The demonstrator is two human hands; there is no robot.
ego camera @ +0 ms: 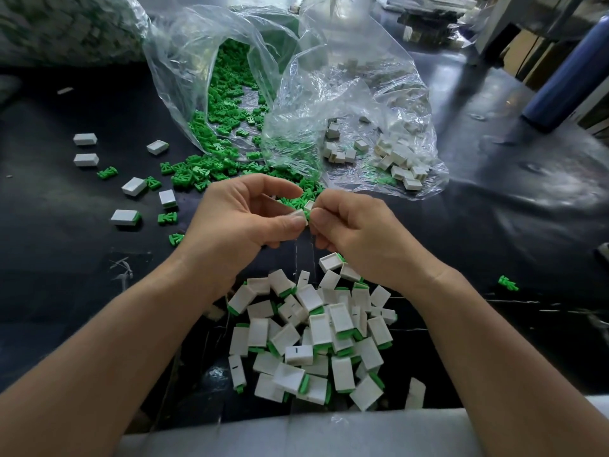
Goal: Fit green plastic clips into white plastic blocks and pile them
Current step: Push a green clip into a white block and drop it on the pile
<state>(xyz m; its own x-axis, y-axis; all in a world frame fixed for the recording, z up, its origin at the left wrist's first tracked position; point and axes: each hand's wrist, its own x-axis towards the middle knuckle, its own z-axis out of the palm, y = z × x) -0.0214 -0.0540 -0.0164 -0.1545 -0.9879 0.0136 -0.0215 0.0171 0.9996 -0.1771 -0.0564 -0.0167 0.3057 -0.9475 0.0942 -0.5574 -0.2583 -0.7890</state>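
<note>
The green moulded plastic clips (pixel 227 107) look matt and dull. The white rectangular plastic blocks (pixel 309 341) heaped near the table edge are smooth with a soft satin sheen, and the small white plastic block (pixel 299 214) pinched between the left hand (pixel 244 219) and the right hand (pixel 356 229) looks the same. The clear thin film bag of clips (pixel 171 70) and the clear thin film bag of blocks (pixel 372 90) are crinkled and glossy. The black table covering (pixel 494 232) is a shiny, wrinkled sheet. The blue cylinder (pixel 566 67) looks smooth and semi-glossy.
</note>
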